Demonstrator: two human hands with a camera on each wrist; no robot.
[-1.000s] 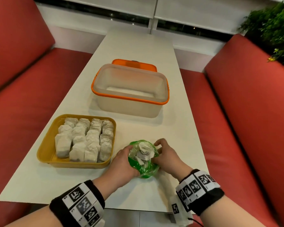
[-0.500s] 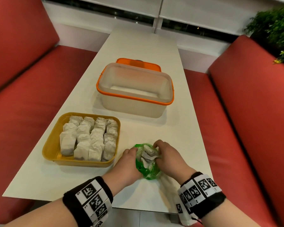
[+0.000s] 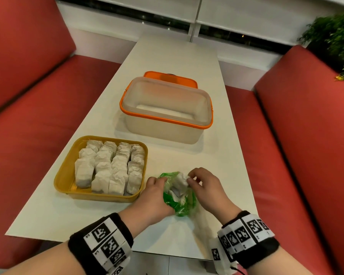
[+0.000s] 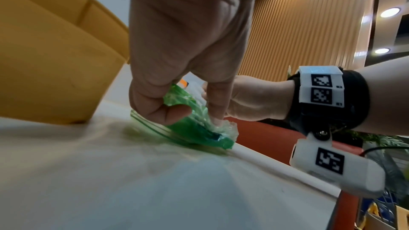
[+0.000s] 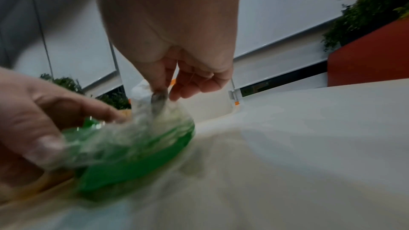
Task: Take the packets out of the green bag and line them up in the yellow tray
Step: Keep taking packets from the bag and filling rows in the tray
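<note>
The left hand (image 3: 154,197) grips the green bag (image 3: 180,203) while the right hand (image 3: 207,189) pinches a packet (image 3: 181,180) at its mouth. The yellow tray (image 3: 65,181) sits just left, a tub (image 3: 167,124) beyond.

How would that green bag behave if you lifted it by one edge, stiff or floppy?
Probably floppy: the green bag looks like thin crinkled film, bunched where the left hand grips it. Likely light, as only a few small paper packets show inside. It might spill them, since its mouth gapes where the right hand reaches in.
</note>
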